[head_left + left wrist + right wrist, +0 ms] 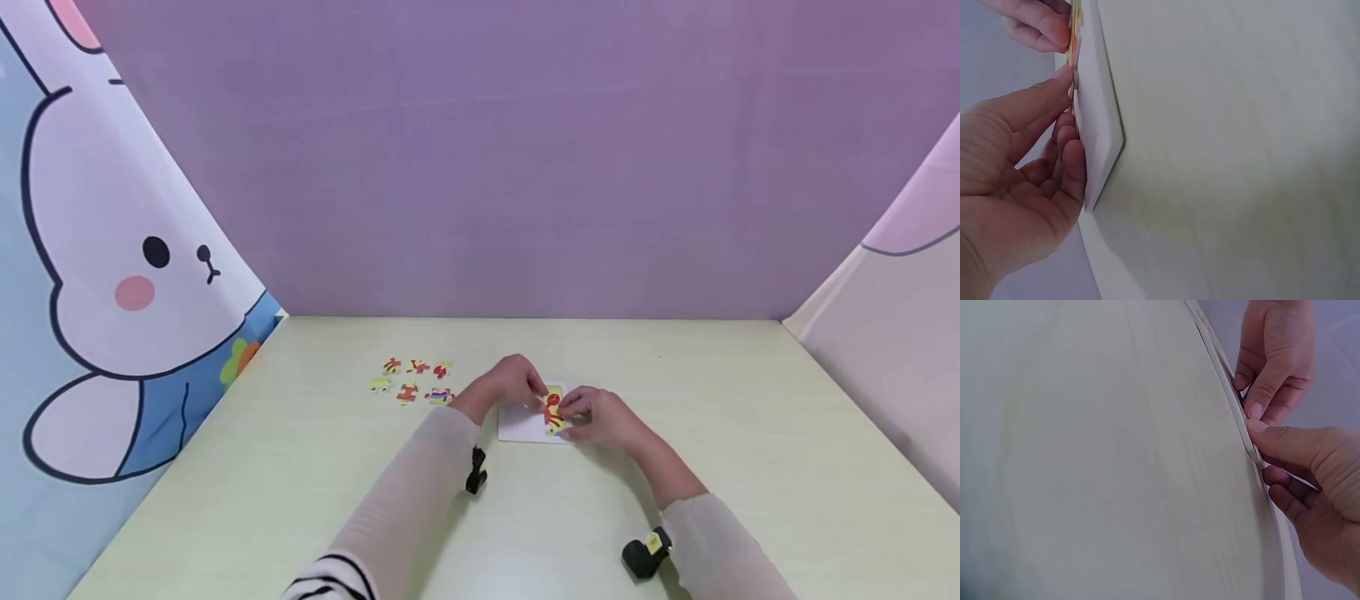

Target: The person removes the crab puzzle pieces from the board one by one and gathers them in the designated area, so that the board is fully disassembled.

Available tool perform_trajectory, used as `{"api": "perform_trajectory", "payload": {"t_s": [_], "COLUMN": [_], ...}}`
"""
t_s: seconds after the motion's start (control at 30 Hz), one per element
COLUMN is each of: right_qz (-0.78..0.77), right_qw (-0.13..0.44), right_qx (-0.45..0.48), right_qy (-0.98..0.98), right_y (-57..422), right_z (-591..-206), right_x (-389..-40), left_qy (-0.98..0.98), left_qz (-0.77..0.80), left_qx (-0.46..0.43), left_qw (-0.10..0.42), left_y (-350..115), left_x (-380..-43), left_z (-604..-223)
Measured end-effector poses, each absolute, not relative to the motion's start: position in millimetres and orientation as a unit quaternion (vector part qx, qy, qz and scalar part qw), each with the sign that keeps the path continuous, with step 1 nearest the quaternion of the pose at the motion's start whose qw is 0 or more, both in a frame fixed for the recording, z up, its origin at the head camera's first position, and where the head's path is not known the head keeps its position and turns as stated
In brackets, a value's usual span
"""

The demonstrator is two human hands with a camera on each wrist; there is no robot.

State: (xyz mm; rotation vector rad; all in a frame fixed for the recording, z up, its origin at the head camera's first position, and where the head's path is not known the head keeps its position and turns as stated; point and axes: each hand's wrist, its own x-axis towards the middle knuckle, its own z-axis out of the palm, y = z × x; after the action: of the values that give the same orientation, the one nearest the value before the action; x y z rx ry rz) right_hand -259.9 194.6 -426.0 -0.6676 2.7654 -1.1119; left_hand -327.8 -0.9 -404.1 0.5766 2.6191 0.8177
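Note:
A white board point(519, 423) lies flat on the table, with joined red and yellow jigsaw puzzle pieces point(554, 408) along its right part. My left hand point(513, 382) reaches over from the far left side and pinches a puzzle piece at the upper end of that strip. From the right, my right hand point(606, 419) grips a puzzle piece at the board's right edge between thumb and fingers. Both thumbs come close together in the right wrist view, where the left hand point(1275, 359) faces the right hand point(1329, 494). The fingers hide much of the pieces.
Several loose puzzle pieces point(407, 393) lie in two rows on the table point(300, 467) to the left of the board. A purple backdrop point(525, 167) rises behind the table's far edge, and a printed cloth point(97, 250) hangs at the left.

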Motion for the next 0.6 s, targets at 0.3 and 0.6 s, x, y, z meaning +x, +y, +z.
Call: {"api": "perform_trajectory", "payload": {"t_s": [0.3, 0.6], "right_qz": [-0.362, -0.359], "right_qw": [0.042, 0.042], "right_qx": [-0.22, -0.231], "right_qy": [0.905, 0.903], "right_y": [192.9, 193.8], "right_z": [-423.7, -422.0], "right_x": [-258.4, -258.9], "left_qy": [0.919, 0.918], "left_qz": [0.304, 0.319], "left_qx": [0.196, 0.192], "left_qw": [0.16, 0.138], "left_y": [-0.1, 1.2], "left_x": [-324.4, -322.0], "left_z": [-408.7, -406.2]}}
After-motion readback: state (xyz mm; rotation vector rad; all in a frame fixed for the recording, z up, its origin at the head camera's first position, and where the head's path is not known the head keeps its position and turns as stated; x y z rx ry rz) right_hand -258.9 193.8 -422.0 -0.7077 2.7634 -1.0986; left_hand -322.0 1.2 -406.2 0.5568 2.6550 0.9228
